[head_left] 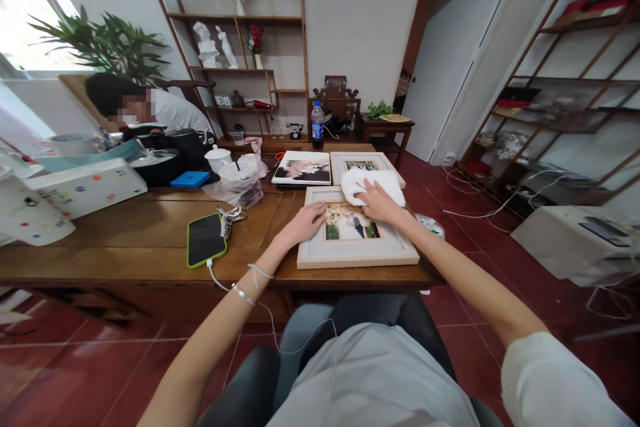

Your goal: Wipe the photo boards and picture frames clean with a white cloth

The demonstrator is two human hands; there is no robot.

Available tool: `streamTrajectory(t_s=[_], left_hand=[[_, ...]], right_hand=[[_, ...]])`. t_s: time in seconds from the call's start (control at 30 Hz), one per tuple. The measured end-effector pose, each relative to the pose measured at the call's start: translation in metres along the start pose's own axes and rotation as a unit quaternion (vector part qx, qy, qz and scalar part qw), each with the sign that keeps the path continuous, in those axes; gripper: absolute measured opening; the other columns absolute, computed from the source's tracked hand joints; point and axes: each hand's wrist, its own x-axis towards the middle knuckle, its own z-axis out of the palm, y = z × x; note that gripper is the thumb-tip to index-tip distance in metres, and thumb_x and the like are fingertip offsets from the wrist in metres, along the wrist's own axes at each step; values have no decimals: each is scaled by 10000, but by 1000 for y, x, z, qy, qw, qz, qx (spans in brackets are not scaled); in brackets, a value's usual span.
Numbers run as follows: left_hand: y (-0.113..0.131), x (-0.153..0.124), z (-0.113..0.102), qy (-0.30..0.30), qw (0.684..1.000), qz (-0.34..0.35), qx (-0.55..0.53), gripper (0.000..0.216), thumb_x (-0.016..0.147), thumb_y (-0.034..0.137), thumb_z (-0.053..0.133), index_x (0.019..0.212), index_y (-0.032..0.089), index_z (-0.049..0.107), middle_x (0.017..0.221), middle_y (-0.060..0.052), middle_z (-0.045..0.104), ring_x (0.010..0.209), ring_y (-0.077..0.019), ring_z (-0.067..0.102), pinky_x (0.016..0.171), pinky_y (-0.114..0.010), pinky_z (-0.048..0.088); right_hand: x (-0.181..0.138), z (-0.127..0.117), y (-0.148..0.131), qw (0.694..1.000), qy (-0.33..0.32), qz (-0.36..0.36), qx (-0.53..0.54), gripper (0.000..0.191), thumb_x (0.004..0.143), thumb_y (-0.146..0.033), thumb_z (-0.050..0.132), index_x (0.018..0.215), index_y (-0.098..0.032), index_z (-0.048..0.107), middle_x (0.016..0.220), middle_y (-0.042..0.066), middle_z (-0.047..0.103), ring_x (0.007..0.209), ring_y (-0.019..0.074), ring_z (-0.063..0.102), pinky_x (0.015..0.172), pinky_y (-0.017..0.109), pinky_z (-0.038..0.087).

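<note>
A picture frame (357,259) with a pale border and a photo inside lies flat on the wooden table before me. My left hand (306,222) grips its left side, fingers bent over the border. My right hand (376,200) is on a folded white cloth (353,185), pressing it against the upper right part of the frame with fingers over the fabric. Behind it lies a second pale frame (387,161), partly covered by the cloth. Just left of that one is a photo print (303,168) on a dark flat thing.
A phone (206,240) with a charging cable lies left on the table (265,260). Beyond it stand a lidded cup (219,159), a plastic bag (247,190), a blue box (190,179) and a white box (95,188). A bottle (317,125) stands at the back. Another person sits far left.
</note>
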Motion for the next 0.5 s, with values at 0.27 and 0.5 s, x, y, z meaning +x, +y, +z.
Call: streamTrajectory(t_s=[0.27,0.5], left_hand=[[2,1,1,-1,1000,-11,-5,430,943,305,364,1242,92,588,1365,-128,517,1314,-228,438,1130,-391,322],[3,0,-1,-16,1000,-19,13,431,945,297,360,1270,102,566,1394,-116,489,1336,-221,408,1142,-384,304]], right_hand=[[-54,-30,-36,997,-63,-48,-24,407,761,-57,417,1087,-130,650,1147,187,612,1069,307,557,905,420,395],[-119,-74,-86,990,-116,-69,33,401,753,-94,432,1089,-143,646,1135,189,623,1048,318,594,861,421,445]])
